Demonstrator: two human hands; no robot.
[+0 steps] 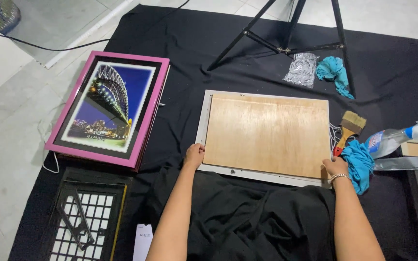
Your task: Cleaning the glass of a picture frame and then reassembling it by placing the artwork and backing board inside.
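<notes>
Both forearms are bare, with no sleeves showing. The right hand (335, 166) wears a thin beaded silver bracelet (339, 177) at the wrist; the left hand (194, 155) wears nothing. Black cloth (247, 222) covers the lap, lower centre.

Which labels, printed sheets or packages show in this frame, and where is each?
Spray bottle label: right side, small blue and red patch on a clear bottle.
Paper slip: bottom edge, white rectangle.
Framed print: left, pink frame, night bridge picture.
Plastic bag: top, crumpled, silvery.
</notes>
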